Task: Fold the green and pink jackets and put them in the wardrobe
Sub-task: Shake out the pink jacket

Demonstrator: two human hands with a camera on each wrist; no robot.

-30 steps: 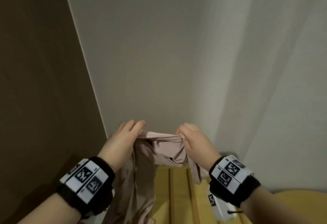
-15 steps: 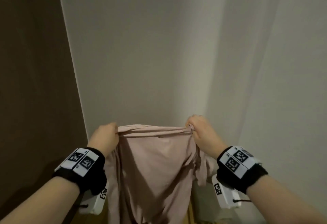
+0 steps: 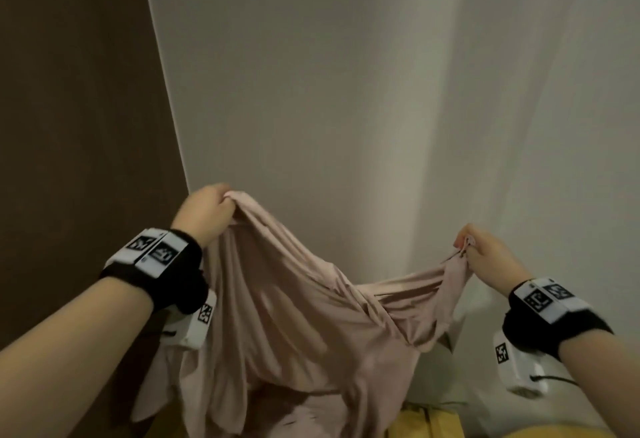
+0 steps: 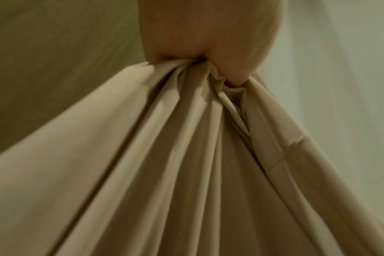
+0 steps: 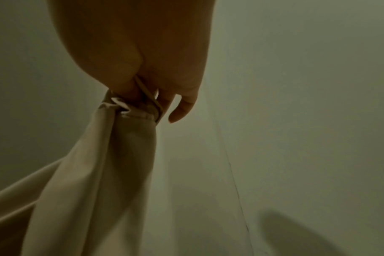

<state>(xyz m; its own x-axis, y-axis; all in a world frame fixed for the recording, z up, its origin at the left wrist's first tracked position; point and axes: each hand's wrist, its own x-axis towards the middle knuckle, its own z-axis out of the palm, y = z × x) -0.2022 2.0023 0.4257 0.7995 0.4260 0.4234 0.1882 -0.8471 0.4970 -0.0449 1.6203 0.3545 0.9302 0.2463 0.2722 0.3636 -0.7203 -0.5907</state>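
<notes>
Between the two raised hands the pink jacket [image 3: 311, 326] hung slack, its top edge sloping down to the right. The left hand [image 3: 206, 209] clutched a bunched corner higher up, the right hand [image 3: 485, 257] pinched the other lower, fabric trailing below both.

jacket [image 3: 304, 326] spans centre frame between left hand [image 3: 204, 210] at left and right hand [image 3: 488, 257], lower at right; wall [image 3: 311, 74] behind.

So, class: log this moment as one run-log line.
step: spreading pink jacket before folding | left hand: grips bunched edge, held higher | right hand: pinches other edge | fabric: sagging between | green jacket: unseen
</notes>
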